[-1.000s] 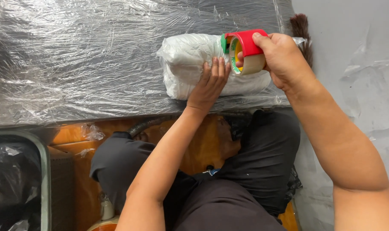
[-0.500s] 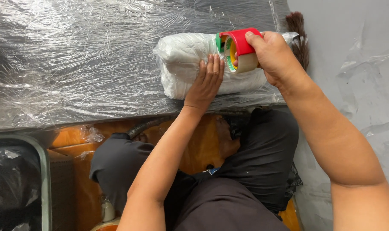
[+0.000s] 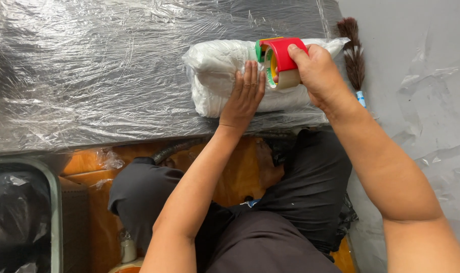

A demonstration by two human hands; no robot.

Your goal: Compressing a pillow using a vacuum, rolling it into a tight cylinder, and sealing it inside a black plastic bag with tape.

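A soft white bundle wrapped in clear plastic lies flat; a red-and-green tape dispenser rests on its right part.

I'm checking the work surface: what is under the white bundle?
The white bundle lies on a table covered with clear plastic film. The film directly under it is hidden. The left hand presses on it.

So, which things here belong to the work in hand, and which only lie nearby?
In use:
- white wrapped bundle, pressed flat by the left hand
- red tape dispenser, held by the right hand

Lying about:
- small brush
- black bag in the bin
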